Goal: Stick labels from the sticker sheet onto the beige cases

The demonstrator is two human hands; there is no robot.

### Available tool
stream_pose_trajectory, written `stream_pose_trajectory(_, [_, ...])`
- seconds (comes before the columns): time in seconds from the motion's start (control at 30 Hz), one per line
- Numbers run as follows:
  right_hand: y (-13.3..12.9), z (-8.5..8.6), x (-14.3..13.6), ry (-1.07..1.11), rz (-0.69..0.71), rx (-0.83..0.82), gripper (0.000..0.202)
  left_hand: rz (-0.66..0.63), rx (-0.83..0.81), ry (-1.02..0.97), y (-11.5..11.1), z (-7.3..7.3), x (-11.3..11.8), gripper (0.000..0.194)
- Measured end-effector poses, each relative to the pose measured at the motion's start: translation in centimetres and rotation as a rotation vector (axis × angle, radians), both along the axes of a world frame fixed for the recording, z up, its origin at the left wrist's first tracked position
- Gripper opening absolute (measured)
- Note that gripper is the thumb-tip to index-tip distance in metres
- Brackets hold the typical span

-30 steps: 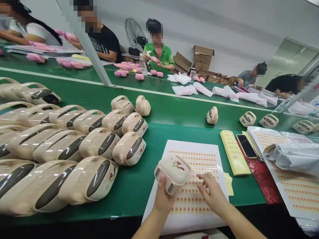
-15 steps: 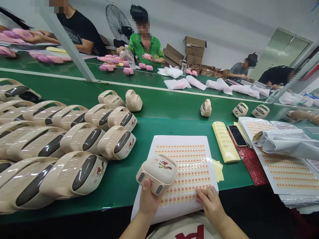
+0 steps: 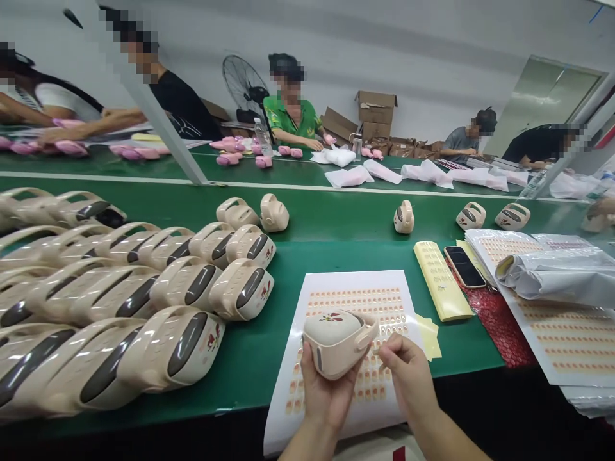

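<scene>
My left hand point(image 3: 327, 394) grips a beige portable speaker point(image 3: 334, 351) from below, its carry handle turned to the right. A small red cartoon print shows on the speaker's pale top face. Just right of the handle, my right hand point(image 3: 408, 368) is closed in a pinch; anything between the fingertips is too small to make out. Under both hands lies a white sticker sheet point(image 3: 355, 279) with rows of small orange-and-yellow stickers. Its lower end overhangs the table edge toward my lap, and the speaker hides its middle.
Rows of matching speakers point(image 3: 189, 342) fill the left side. Rightward lie a yellow strip pack point(image 3: 442, 282), a phone point(image 3: 465, 267), red bubble wrap point(image 3: 507, 333) and stacked sticker sheets point(image 3: 562, 346). More speakers stand on the green bench point(image 3: 336, 221). Several people work beyond it.
My left hand has turned the speaker so its handle side now faces right. My right hand has lifted off the stickers and come close to the handle. The view has tilted upward.
</scene>
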State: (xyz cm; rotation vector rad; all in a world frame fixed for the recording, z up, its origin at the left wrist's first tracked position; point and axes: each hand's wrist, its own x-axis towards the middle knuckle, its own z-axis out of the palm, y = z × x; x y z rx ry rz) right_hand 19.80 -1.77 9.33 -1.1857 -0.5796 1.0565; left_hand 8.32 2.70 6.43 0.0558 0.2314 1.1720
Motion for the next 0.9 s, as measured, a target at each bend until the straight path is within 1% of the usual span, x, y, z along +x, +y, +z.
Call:
stream_pose_trajectory(0.07, [0.8, 0.4, -1.3, 0.033, -0.043, 0.005, 0.031, -0.057, 0.058, -0.113, -0.3, 0.1, 0.7, 0.029])
stream_pose_trajectory(0.13, [1.2, 0.2, -2.2, 0.033, -0.088, -0.004, 0.030, -0.080, 0.098, -0.179, -0.5, 0.2, 1.2, 0.030])
stream_pose_trajectory(0.2, [1.3, -0.2, -2.5, 0.034, -0.113, -0.004, 0.031, -0.085, 0.118, -0.205, -0.5, 0.3, 1.3, 0.030])
stream_pose_trajectory(0.27, [1.3, -0.4, -2.6, 0.037, -0.123, 0.014, 0.032, -0.102, 0.101, -0.202, -0.4, 0.4, 1.2, 0.030])
stream_pose_trajectory(0.37, [1.3, -0.3, -2.5, 0.018, -0.130, 0.033, 0.034, -0.115, 0.057, -0.181, -0.4, 0.5, 1.1, 0.029])
stream_pose_trajectory(0.5, [1.5, 0.0, -2.4, -0.077, -0.140, 0.015, 0.037, -0.092, 0.022, -0.116, -0.3, 0.5, 1.0, 0.029])
stream_pose_trajectory(0.63, [1.7, -0.7, -2.5, -0.187, -0.147, 0.024, 0.036, -0.081, 0.009, -0.095, -0.3, 0.5, 1.1, 0.027])
stream_pose_trajectory(0.7, [1.7, -1.3, -2.5, -0.325, -0.169, 0.044, 0.034, -0.089, 0.032, -0.112, -0.3, 0.5, 1.1, 0.027])
stream_pose_trajectory(0.73, [1.7, -1.6, -2.4, -0.432, -0.197, 0.071, 0.032, -0.099, 0.048, -0.127, -0.3, 0.5, 1.0, 0.028])
stream_pose_trajectory(0.83, [1.6, -2.2, -1.9, -0.872, -0.313, 0.228, 0.027, -0.151, 0.099, -0.176, -0.2, 0.4, 0.8, 0.030])
stream_pose_trajectory(0.87, [1.5, -2.2, -1.6, -1.025, -0.328, 0.286, 0.024, -0.176, 0.115, -0.181, -0.1, 0.3, 0.6, 0.032])
stream_pose_trajectory(0.9, [1.3, -2.3, -1.2, -1.159, -0.315, 0.328, 0.020, -0.194, 0.132, -0.177, 0.0, 0.2, 0.5, 0.034])
